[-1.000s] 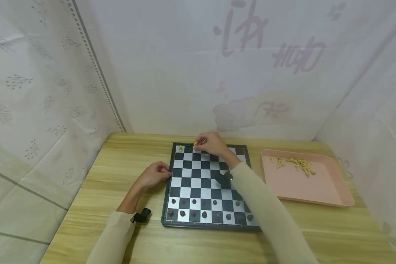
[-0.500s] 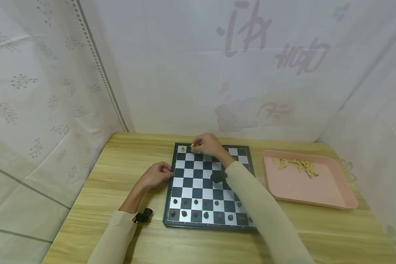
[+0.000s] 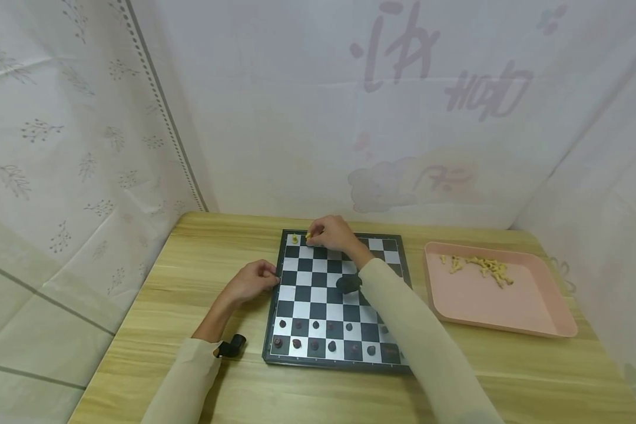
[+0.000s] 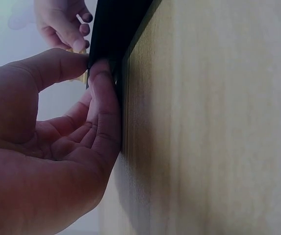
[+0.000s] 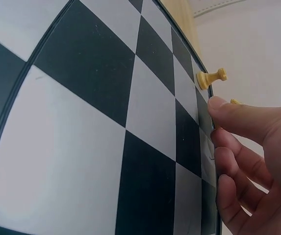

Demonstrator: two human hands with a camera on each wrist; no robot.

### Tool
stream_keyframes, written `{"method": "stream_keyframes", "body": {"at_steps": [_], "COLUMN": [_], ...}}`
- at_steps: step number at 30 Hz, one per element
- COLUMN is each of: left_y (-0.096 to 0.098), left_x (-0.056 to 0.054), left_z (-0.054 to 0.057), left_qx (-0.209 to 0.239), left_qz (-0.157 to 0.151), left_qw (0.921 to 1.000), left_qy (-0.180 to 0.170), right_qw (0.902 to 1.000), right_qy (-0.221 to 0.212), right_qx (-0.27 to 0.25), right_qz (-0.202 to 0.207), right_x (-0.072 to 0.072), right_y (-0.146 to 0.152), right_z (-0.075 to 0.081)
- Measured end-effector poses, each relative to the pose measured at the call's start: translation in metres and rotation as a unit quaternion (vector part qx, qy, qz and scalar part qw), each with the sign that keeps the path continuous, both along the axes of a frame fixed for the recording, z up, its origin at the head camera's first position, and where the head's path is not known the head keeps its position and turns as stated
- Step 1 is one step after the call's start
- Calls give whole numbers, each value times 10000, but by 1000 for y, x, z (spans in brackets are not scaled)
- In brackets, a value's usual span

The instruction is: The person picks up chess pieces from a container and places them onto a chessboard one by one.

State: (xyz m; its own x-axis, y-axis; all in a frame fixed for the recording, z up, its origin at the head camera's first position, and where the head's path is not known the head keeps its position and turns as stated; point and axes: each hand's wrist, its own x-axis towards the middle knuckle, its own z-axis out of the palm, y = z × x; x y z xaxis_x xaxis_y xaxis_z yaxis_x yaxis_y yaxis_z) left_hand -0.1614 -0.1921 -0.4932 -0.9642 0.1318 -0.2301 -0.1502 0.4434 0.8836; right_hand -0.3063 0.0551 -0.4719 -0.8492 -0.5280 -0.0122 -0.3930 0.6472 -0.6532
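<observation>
My right hand (image 3: 333, 234) pinches a yellow chess piece (image 5: 235, 102) at the far edge of the chessboard (image 3: 318, 294), over the second square from the left. Thumb and fingers cover most of that piece, so its kind is hidden. Beside it, a yellow rook (image 5: 211, 78) stands upright on the far left corner square. With thumb above and fingers beneath, my left hand (image 3: 251, 281) grips the board's left rim, seen closely in the left wrist view. Two rows of dark chess pieces (image 3: 314, 345) stand along the near side, partly hidden by the right sleeve.
A pink tray (image 3: 487, 303) lies right of the board, with a heap of yellow chess pieces (image 3: 490, 266) toward its back. The wooden table (image 3: 201, 253) ends at a patterned cloth (image 3: 275, 118) behind and at the sides.
My right hand has moved slightly left with the yellow piece, down onto the square beside the rook. My left hand keeps its grip on the rim. The head view has shifted slightly.
</observation>
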Motion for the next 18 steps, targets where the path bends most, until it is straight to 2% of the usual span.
{"method": "stream_keyframes", "body": {"at_steps": [11,18], "left_y": [1,0], "left_x": [-1,0], "left_z": [-4,-2], "left_qx": [76,85], "left_qz": [-19,-60], "left_qw": [10000,9999], "left_qy": [-11,37], "right_qw": [9999,9997], "right_qy": [-60,-195], "right_qx": [133,-116], "right_qz": [41,106], "right_x": [3,1], "right_y": [-2,3], "right_z": [4,2]}}
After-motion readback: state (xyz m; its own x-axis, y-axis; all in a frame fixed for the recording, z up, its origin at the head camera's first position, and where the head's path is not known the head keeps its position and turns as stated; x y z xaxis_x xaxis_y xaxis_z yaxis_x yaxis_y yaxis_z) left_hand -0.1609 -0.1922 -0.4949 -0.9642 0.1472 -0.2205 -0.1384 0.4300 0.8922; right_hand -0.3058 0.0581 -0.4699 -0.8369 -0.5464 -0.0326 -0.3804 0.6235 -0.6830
